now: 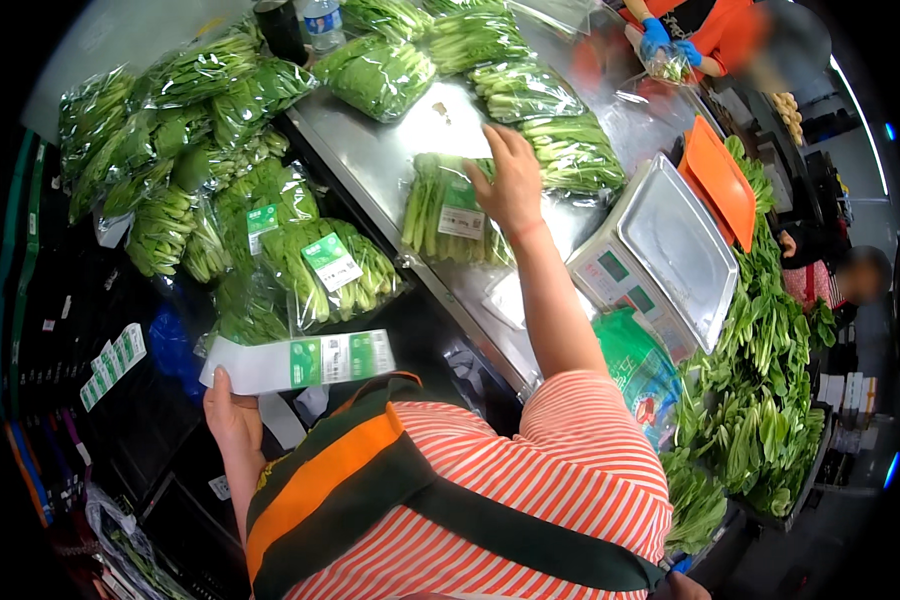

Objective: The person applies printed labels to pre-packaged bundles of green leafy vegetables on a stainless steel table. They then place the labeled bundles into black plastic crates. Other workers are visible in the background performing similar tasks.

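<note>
My left hand [232, 415] pinches one end of a strip of green-and-white labels [340, 358], its bare white backing near my fingers. My right hand [511, 182] is stretched over a clear bag of leafy greens [425, 205] on the metal table. Its fingers are apart, at the edge of a green-and-white label [461, 212] on that bag. Whether the fingertips press on the bag is hard to tell. Left of the table, two more labelled bags of greens [355, 255] lie on a heap of bagged greens [185, 130].
Several unlabelled bags of greens [525, 92] line the far side of the metal table [345, 135]. A weighing scale [670, 255] stands at the right, with an orange tray [720, 185] and loose greens [760, 400] beyond. Far right, a person in blue gloves [655, 38] handles a bag.
</note>
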`<control>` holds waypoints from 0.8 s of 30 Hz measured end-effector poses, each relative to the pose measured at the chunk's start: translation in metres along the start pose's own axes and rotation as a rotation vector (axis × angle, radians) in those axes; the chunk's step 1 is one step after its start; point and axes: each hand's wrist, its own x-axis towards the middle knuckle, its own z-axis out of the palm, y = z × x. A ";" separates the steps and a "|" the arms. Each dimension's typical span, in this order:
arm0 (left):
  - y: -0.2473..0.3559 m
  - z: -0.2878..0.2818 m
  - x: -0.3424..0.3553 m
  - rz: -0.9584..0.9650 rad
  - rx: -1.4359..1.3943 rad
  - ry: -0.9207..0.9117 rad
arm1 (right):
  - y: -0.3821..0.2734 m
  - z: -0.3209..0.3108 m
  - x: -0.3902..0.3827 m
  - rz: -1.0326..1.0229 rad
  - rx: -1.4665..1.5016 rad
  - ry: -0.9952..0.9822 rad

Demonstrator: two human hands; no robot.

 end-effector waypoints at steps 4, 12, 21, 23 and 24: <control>0.002 0.011 -0.006 -0.123 0.093 -0.161 | 0.013 0.023 0.016 0.217 0.145 -0.850; -0.012 0.036 -0.016 -0.641 0.925 -0.277 | 0.199 0.002 0.040 0.628 -0.521 -0.014; -0.036 0.049 0.006 -0.389 0.188 -0.072 | 0.141 0.006 0.036 0.182 -0.415 -0.584; -0.032 0.063 0.011 -0.337 0.127 -0.089 | 0.077 0.019 0.026 -0.115 0.215 -0.220; -0.031 0.064 0.012 -0.311 0.133 -0.089 | 0.020 0.017 0.011 -0.018 0.566 -0.416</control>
